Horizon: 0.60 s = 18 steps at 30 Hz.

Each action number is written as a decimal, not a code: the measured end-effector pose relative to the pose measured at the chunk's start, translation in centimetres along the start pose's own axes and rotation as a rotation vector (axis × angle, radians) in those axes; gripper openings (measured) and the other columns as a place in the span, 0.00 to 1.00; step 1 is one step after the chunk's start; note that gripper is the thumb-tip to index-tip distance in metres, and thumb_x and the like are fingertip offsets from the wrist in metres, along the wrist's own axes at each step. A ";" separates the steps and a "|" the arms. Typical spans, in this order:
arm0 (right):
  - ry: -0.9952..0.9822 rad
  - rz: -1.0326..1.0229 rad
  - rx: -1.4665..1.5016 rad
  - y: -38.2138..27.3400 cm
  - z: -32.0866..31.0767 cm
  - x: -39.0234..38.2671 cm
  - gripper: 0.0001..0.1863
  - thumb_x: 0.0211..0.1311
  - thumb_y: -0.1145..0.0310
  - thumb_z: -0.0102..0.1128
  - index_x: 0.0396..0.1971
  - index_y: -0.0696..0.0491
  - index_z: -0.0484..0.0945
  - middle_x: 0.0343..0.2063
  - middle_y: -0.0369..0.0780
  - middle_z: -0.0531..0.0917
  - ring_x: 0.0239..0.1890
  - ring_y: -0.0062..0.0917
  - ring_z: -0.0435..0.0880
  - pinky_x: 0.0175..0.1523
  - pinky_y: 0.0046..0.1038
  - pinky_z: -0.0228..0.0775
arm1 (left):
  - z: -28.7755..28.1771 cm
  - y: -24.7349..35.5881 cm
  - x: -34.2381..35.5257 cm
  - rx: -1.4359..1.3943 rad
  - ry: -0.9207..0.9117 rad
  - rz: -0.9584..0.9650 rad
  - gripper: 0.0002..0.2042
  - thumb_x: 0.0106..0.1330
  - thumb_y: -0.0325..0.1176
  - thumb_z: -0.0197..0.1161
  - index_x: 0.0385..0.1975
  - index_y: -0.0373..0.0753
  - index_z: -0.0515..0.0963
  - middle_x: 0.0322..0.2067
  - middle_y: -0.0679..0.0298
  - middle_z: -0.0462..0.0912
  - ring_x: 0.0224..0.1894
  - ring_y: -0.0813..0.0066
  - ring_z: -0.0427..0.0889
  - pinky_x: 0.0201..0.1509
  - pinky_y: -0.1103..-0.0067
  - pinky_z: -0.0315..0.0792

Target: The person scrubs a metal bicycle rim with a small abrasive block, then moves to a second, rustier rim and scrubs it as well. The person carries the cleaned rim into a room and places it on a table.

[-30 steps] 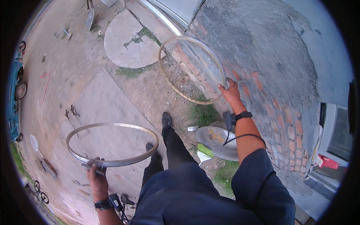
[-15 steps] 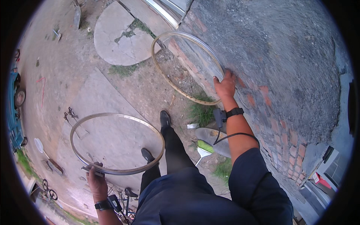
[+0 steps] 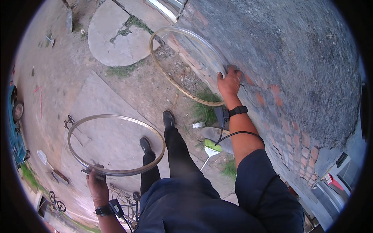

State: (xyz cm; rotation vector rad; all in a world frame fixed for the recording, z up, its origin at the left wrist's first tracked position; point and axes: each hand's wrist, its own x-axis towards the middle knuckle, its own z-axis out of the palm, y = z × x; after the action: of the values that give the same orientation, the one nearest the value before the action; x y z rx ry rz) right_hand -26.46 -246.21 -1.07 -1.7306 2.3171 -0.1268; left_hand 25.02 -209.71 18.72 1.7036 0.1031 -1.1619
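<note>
My left hand (image 3: 98, 186), at the lower left, is closed on the near edge of a bare bicycle wheel rim (image 3: 132, 172) without spokes. A flat greyish piece that I cannot identify also shows at those fingers. On the right, my right hand (image 3: 230, 83) is at the edge of a second bare bicycle rim (image 3: 150, 46), beside the brick-and-mortar wall (image 3: 287, 58). Its thumb points up along the rim and the fingers curl at the wall side, partly hidden. The second rim is tilted, with its far side close to the wall's foot.
A broom (image 3: 211, 150) with green bristles lies by my right foot. Grass tufts (image 3: 206, 110) grow along the wall. A round cracked concrete slab (image 3: 112, 35) lies ahead. Far left are a blue vehicle (image 3: 16, 134), a shovel-like tool (image 3: 58, 177) and a bicycle (image 3: 57, 202).
The whole view has shifted slightly, so both rims and hands appear a little further left and higher. Each hand keeps its place at its rim.
</note>
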 end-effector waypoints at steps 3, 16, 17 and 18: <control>-0.047 -0.012 -0.024 -0.7 -0.6 -1.2 0.24 0.55 0.55 0.72 0.48 0.53 0.82 0.50 0.52 0.78 0.56 0.48 0.78 0.58 0.44 0.74 | 0.2 0.6 0.9 0.014 -0.054 -0.005 0.13 0.74 0.33 0.60 0.56 0.41 0.75 0.54 0.57 0.81 0.58 0.61 0.79 0.66 0.63 0.72; -0.208 0.091 0.406 -1.7 -6.4 -17.4 0.25 0.54 0.58 0.74 0.46 0.59 0.77 0.34 0.54 0.84 0.40 0.52 0.85 0.45 0.43 0.76 | 4.4 5.8 6.9 0.177 -0.245 -0.046 0.13 0.74 0.32 0.58 0.55 0.37 0.73 0.51 0.56 0.80 0.55 0.61 0.80 0.64 0.65 0.74; -0.166 0.149 0.438 -1.9 -8.2 -19.2 0.21 0.53 0.59 0.72 0.40 0.56 0.77 0.33 0.52 0.85 0.39 0.52 0.86 0.42 0.44 0.77 | 4.8 6.0 7.5 0.198 -0.278 -0.051 0.13 0.74 0.32 0.58 0.54 0.37 0.73 0.51 0.56 0.80 0.55 0.61 0.80 0.64 0.65 0.74; -0.135 0.197 0.469 -1.7 -9.5 -21.0 0.21 0.53 0.59 0.73 0.41 0.56 0.78 0.33 0.52 0.85 0.38 0.51 0.86 0.42 0.43 0.77 | 5.1 6.2 8.0 0.218 -0.311 -0.054 0.13 0.74 0.32 0.58 0.54 0.37 0.73 0.52 0.56 0.80 0.55 0.61 0.80 0.63 0.65 0.74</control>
State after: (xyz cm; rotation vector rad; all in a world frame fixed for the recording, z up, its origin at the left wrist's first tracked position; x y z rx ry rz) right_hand -21.69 -227.40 11.52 -1.2393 2.1258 -0.4602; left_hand 29.42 -220.03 17.09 1.6921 -0.1764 -1.5092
